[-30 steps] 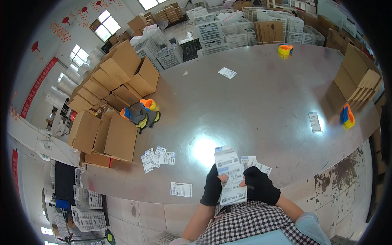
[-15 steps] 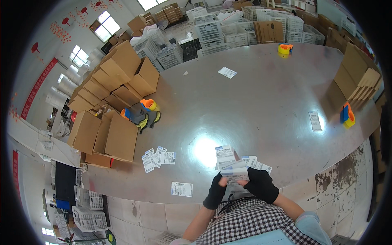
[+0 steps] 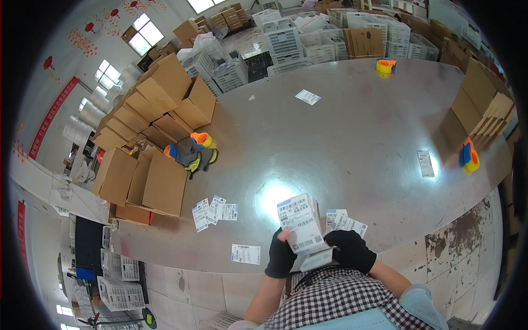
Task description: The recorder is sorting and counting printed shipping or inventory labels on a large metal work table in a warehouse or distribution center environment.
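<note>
A thick stack of white printed labels (image 3: pixel 300 220) is held up over the near edge of the table. My left hand (image 3: pixel 281 256), in a black fingerless glove, grips its left side with the thumb on top. My right hand (image 3: pixel 350 251), gloved likewise, is closed at the lower right of the stack, where a few labels (image 3: pixel 317 259) tilt away from the rest. Its fingertips are partly hidden. Just beyond the right hand lie a few loose labels (image 3: pixel 345 222). A single label (image 3: pixel 246 254) lies left of my left hand, with a small fan of labels (image 3: pixel 212 212) farther left.
Open cardboard boxes (image 3: pixel 165 184) stand at the table's left, near tape dispensers (image 3: pixel 203 139) and grey-yellow gloves (image 3: pixel 204 159). Another dispenser (image 3: pixel 469 156) and folded cardboard (image 3: pixel 481 102) are at the right. One dispenser (image 3: pixel 385 66) sits at the far edge. White crates (image 3: pixel 283 41) stand behind the table.
The stack has been turned up and tilted, so its top label now faces me. My left hand has shifted slightly left and down; my right hand stays at the lower right.
</note>
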`<act>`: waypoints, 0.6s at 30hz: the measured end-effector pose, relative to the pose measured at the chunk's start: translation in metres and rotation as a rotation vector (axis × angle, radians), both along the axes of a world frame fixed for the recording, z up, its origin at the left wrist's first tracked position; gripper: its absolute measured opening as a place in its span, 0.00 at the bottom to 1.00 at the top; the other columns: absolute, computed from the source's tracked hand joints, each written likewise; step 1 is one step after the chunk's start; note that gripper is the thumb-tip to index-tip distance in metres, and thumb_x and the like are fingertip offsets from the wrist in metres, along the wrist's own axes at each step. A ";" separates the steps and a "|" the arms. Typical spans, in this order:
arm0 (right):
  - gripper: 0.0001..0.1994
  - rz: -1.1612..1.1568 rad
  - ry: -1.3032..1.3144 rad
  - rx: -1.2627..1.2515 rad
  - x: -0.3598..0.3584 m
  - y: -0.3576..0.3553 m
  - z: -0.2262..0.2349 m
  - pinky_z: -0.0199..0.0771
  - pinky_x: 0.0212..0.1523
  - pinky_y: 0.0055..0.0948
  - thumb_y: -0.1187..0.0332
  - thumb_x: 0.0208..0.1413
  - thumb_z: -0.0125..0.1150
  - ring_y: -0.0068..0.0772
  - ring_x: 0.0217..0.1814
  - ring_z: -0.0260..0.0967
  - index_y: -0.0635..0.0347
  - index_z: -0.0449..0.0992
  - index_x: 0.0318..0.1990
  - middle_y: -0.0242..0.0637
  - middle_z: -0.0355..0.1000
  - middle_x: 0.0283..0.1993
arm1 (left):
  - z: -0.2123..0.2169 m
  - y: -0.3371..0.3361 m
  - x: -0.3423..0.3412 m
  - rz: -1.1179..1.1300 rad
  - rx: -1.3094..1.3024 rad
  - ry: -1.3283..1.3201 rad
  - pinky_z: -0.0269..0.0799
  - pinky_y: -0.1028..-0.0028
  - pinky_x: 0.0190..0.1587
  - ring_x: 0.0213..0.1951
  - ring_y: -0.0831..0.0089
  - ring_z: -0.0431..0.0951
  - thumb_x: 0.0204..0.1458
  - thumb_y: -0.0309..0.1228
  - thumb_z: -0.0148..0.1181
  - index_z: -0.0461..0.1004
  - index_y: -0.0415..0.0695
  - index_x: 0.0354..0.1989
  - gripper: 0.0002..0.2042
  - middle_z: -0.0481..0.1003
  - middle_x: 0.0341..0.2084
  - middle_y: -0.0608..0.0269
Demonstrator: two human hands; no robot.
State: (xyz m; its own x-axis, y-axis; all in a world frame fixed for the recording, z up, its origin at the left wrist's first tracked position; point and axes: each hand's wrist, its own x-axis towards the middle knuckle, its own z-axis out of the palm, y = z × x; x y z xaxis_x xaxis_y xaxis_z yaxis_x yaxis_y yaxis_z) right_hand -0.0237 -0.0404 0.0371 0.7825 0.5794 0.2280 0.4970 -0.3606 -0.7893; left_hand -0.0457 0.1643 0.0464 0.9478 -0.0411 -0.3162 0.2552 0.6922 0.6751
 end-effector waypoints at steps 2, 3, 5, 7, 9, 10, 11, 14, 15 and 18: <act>0.17 -0.040 0.047 0.093 0.000 0.002 0.006 0.70 0.40 0.31 0.76 0.35 0.61 0.44 0.38 0.70 0.62 0.71 0.39 0.44 0.71 0.35 | -0.003 0.002 0.002 -0.108 0.118 -0.014 0.72 0.69 0.43 0.44 0.64 0.73 0.47 0.37 0.51 0.60 0.34 0.52 0.25 0.70 0.43 0.51; 0.18 -0.077 0.094 0.185 0.000 0.005 0.010 0.69 0.40 0.31 0.77 0.35 0.62 0.44 0.39 0.70 0.62 0.71 0.39 0.45 0.70 0.35 | -0.004 -0.003 0.002 -0.125 0.200 -0.022 0.70 0.70 0.45 0.44 0.66 0.72 0.47 0.31 0.51 0.58 0.36 0.53 0.24 0.70 0.43 0.53; 0.21 -0.119 0.095 0.210 -0.003 0.011 0.027 0.70 0.39 0.31 0.78 0.34 0.61 0.44 0.39 0.69 0.60 0.69 0.42 0.45 0.68 0.38 | -0.016 -0.009 0.002 -0.156 0.344 -0.038 0.66 0.73 0.47 0.44 0.69 0.71 0.45 0.23 0.53 0.54 0.38 0.56 0.27 0.69 0.44 0.56; 0.24 -0.164 0.096 0.234 -0.003 0.012 0.032 0.70 0.38 0.31 0.78 0.34 0.61 0.44 0.39 0.69 0.58 0.66 0.45 0.45 0.67 0.41 | -0.027 -0.016 -0.002 -0.164 0.348 -0.055 0.66 0.73 0.47 0.44 0.69 0.70 0.45 0.23 0.53 0.54 0.38 0.56 0.27 0.68 0.44 0.56; 0.20 -0.068 -0.052 0.057 -0.002 0.005 0.030 0.69 0.38 0.29 0.77 0.33 0.63 0.42 0.37 0.67 0.55 0.70 0.40 0.41 0.63 0.39 | -0.025 -0.019 -0.001 -0.170 0.357 -0.074 0.66 0.72 0.47 0.45 0.69 0.69 0.45 0.23 0.52 0.54 0.38 0.56 0.26 0.67 0.45 0.56; 0.20 -0.071 -0.051 0.056 -0.001 0.003 0.028 0.69 0.38 0.29 0.77 0.33 0.63 0.42 0.37 0.67 0.55 0.70 0.40 0.41 0.63 0.39 | -0.022 -0.020 0.001 -0.173 0.356 -0.074 0.66 0.72 0.47 0.45 0.69 0.69 0.45 0.23 0.52 0.54 0.38 0.56 0.26 0.67 0.45 0.56; 0.19 -0.036 -0.108 0.089 0.000 0.002 0.024 0.69 0.38 0.29 0.75 0.32 0.65 0.41 0.37 0.66 0.54 0.71 0.37 0.40 0.62 0.38 | -0.018 -0.018 0.004 -0.155 0.320 -0.079 0.66 0.72 0.47 0.45 0.69 0.70 0.45 0.22 0.51 0.54 0.38 0.55 0.26 0.67 0.44 0.56; 0.15 0.044 -0.144 0.183 0.004 0.002 0.016 0.69 0.37 0.28 0.73 0.31 0.68 0.38 0.39 0.65 0.53 0.72 0.32 0.38 0.61 0.39 | -0.015 -0.012 0.014 -0.103 0.294 -0.050 0.67 0.72 0.46 0.43 0.70 0.70 0.44 0.19 0.47 0.56 0.37 0.53 0.24 0.68 0.42 0.56; 0.14 0.086 -0.123 0.242 0.005 0.002 0.016 0.69 0.37 0.27 0.73 0.31 0.69 0.37 0.41 0.64 0.54 0.72 0.29 0.38 0.61 0.41 | -0.025 -0.006 0.019 -0.044 0.329 -0.058 0.68 0.72 0.45 0.43 0.70 0.70 0.43 0.18 0.46 0.56 0.37 0.53 0.24 0.68 0.41 0.56; 0.14 0.129 -0.077 0.285 0.008 0.003 0.024 0.69 0.37 0.27 0.73 0.31 0.69 0.37 0.42 0.66 0.54 0.72 0.29 0.38 0.64 0.42 | -0.030 -0.001 0.024 0.032 0.370 -0.086 0.68 0.75 0.43 0.43 0.71 0.71 0.41 0.16 0.42 0.57 0.36 0.51 0.23 0.68 0.41 0.56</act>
